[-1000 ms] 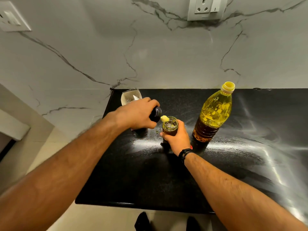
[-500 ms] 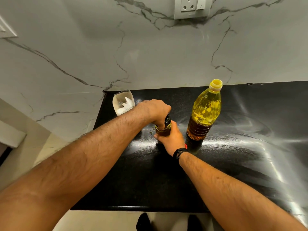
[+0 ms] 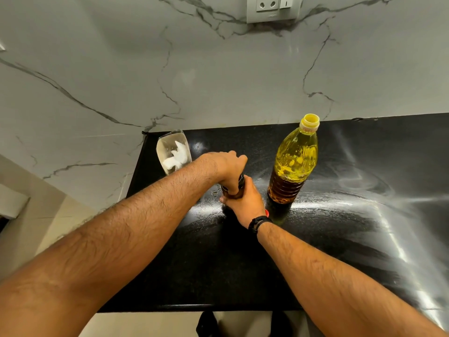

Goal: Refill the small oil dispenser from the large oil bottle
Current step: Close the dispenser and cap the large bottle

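Note:
The small oil dispenser stands on the black countertop, almost wholly hidden by my hands; only a dark sliver of its black top shows. My left hand is clamped over that top from above. My right hand wraps the dispenser's body from the near side. The large oil bottle, clear plastic with yellow oil and a yellow cap on, stands upright just right of my hands, untouched.
A clear container holding white crumpled material sits at the counter's back left corner. A few oil drops lie left of the dispenser. Marble wall behind carries a socket. The counter's front edge is near me.
One second ago my left hand held the black top off the open dispenser. It has since come down onto the dispenser and stays clamped there. The large bottle has not moved.

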